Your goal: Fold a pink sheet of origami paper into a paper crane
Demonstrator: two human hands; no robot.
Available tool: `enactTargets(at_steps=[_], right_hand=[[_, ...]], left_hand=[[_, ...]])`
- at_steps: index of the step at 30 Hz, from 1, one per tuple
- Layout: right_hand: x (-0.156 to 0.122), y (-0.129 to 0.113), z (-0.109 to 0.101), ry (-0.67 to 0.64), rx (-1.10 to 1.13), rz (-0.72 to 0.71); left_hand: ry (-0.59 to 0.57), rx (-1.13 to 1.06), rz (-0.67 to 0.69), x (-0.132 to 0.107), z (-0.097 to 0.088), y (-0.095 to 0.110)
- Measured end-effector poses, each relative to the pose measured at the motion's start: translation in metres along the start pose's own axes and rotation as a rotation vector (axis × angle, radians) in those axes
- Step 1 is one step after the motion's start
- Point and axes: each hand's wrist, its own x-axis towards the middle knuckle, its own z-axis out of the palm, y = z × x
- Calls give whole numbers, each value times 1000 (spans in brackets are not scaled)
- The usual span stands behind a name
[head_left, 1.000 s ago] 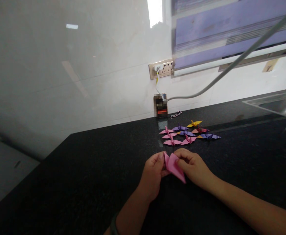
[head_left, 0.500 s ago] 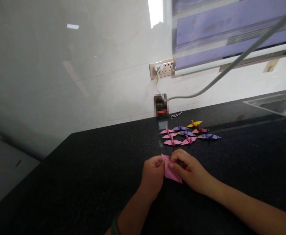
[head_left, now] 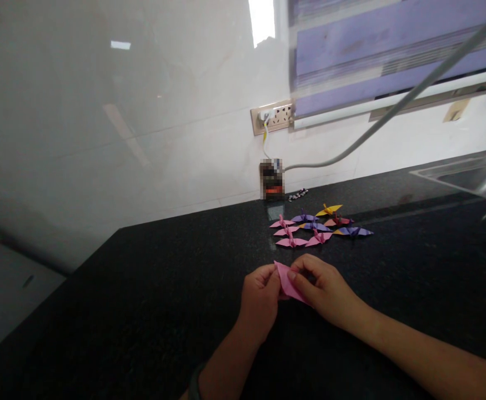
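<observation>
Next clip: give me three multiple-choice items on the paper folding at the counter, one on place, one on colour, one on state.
1. Where do the folded cranes lie?
A. beyond the hands, toward the wall
B. in the sink
C. at the counter's left edge

2. What colour is the paper being held?
A. yellow
B. pink
C. green

3. How is the paper held?
A. lying untouched
B. by one hand only
C. pinched by both hands

Answers: 1 A, the folded cranes sit on the counter past the hands. 2 B, the paper is pink. 3 C, left hand and right hand both grip it.
</observation>
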Motion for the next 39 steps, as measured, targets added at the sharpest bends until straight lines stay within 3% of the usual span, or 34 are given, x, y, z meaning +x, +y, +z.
enactTargets(at_steps=[8, 15, 21, 26, 33, 39], right_hand=[[1, 4, -1, 72, -59, -88], [0, 5, -2, 96, -120, -135], [-1, 6, -6, 50, -306, -340], [-2, 7, -8, 7, -470, -410], [-2, 2, -9, -33, -436, -381], [0, 3, -6, -14, -85, -200]], left_hand=[[19, -169, -50, 1, -1, 4], [26, -50, -55, 0, -1, 3], [32, -36, -50, 1, -2, -1], [33, -68, -42, 1, -3, -2], [11, -74, -51, 1, -4, 0], [1, -16, -25, 1, -5, 1]])
